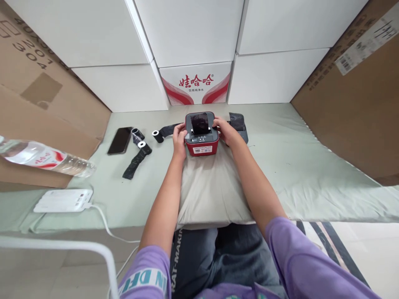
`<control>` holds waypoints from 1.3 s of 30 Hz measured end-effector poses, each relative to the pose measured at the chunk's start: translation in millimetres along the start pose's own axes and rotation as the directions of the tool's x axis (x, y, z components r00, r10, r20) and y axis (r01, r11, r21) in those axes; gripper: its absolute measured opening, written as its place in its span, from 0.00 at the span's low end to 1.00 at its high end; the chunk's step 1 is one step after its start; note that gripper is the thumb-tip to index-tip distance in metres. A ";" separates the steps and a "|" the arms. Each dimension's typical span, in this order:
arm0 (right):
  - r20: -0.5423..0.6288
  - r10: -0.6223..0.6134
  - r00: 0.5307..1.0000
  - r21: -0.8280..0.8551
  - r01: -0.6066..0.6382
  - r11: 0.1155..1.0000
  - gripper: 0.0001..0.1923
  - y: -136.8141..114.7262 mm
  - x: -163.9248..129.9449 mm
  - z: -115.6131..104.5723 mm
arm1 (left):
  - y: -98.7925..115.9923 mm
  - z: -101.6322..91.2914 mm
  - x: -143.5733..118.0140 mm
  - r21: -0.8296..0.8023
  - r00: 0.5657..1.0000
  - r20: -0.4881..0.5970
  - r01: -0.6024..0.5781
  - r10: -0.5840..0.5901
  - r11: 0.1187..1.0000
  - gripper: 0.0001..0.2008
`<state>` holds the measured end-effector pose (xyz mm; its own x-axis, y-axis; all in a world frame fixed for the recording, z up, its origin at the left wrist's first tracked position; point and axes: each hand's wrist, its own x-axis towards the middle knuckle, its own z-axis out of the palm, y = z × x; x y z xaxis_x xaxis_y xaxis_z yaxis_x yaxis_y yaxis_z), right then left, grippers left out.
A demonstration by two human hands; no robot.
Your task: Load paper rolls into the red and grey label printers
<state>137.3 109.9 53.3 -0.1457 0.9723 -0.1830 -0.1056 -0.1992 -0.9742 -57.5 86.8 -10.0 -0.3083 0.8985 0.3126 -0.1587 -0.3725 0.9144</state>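
Fingers of both hands flank the red printer (pixel 201 135), touching its sides.

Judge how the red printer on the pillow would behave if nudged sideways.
The red printer looks boxy and rigid, so it would probably slide rather than roll. It sits on the soft pillow, so it may rock or tilt. The left hand and right hand flank it.

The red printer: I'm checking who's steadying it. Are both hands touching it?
Touching. The head view shows the left hand pressed on the red printer's left side and the right hand against its right side.
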 end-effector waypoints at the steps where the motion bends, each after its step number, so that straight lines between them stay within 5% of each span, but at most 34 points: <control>1: -0.007 0.013 1.000 -0.033 -0.013 0.999 0.15 -3.8 -2.7 -3.4 | 0.4 -0.8 -2.6 0.023 1.000 -0.007 -0.004 0.005 1.000 0.19; 4: 0.068 0.082 0.994 -0.210 -0.066 0.976 0.11 -20.3 -16.8 -17.8 | 4.8 -1.0 -10.1 0.106 0.997 -0.054 -0.046 0.052 0.993 0.18; 8: 0.279 0.258 0.925 -0.439 -0.116 0.891 0.32 -40.0 -36.3 -33.9 | 11.5 2.6 -18.7 0.246 0.980 -0.131 -0.117 0.153 0.962 0.15; 14: 0.379 -0.047 0.924 -0.422 0.218 0.880 0.36 -36.3 -31.6 -26.8 | 11.0 5.2 -30.5 0.376 0.948 -0.260 -0.078 0.186 0.924 0.20; 19: 0.346 -0.130 0.929 -0.438 0.282 0.854 0.34 -29.3 -25.9 -19.4 | 9.9 3.9 -32.4 0.376 0.953 -0.156 -0.184 0.258 0.908 0.23; 26: 0.311 -0.313 0.897 -0.426 0.426 0.798 0.42 -18.9 -18.9 -16.5 | 8.0 7.4 -19.2 0.182 0.990 0.003 -0.138 0.140 0.974 0.36; 39: 0.198 -0.294 0.935 -0.523 0.355 0.775 0.41 -23.6 -16.1 -20.8 | -7.7 5.8 -6.0 0.089 0.993 0.105 -0.065 0.056 0.994 0.43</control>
<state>162.6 101.5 76.5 -0.2997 0.9434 0.1417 0.3806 0.2544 -0.8891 -48.9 85.6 -17.4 -0.2161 0.8957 0.3885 -0.0536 -0.4082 0.9113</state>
